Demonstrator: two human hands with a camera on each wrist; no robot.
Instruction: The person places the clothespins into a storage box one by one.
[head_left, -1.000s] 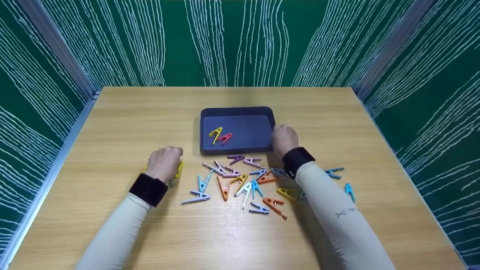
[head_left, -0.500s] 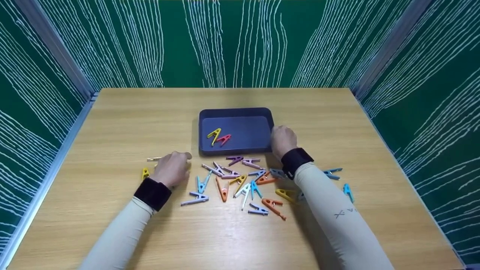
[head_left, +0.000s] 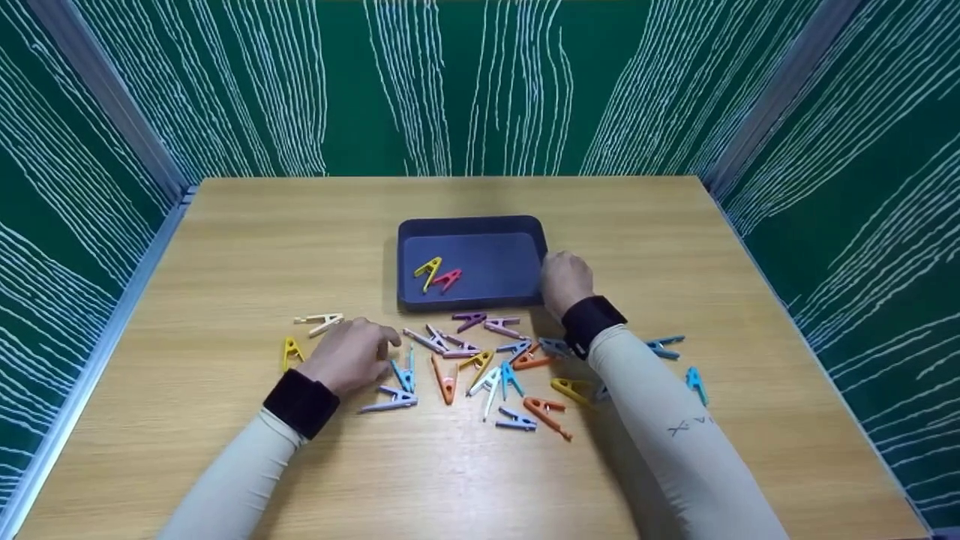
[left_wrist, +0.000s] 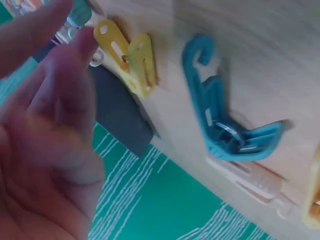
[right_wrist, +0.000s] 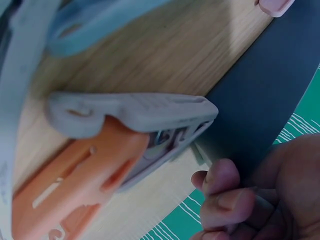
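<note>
My left hand (head_left: pixel 352 356) is low over the table's left half, fingers reaching toward a light blue clothespin (head_left: pixel 405 375). In the left wrist view its spread, blurred fingers (left_wrist: pixel 30 37) are close to a teal clip end (left_wrist: pixel 80 12); whether they touch is unclear. A yellow clothespin (left_wrist: pixel 125 57) and a teal clothespin (left_wrist: pixel 220 120) lie below this hand, hidden from the head view. My right hand (head_left: pixel 568 285) grips the right side of the dark tray (head_left: pixel 472 305), fingers curled. Inside the tray are a yellow clothespin (head_left: pixel 429 271) and a red clothespin (head_left: pixel 448 280).
Several mixed-colour clothespins lie in front of the tray, including an orange one (head_left: pixel 445 381) and a purple one (head_left: pixel 469 321). A cream clothespin (head_left: pixel 322 321) and a yellow one (head_left: pixel 291 352) lie left. Blue ones (head_left: pixel 696 385) lie right. Green walls enclose the table.
My left hand has moved right and slightly nearer, uncovering the cream and yellow clothespins at the left. The light blue clothespin has turned a little. My right hand stays on the tray.
</note>
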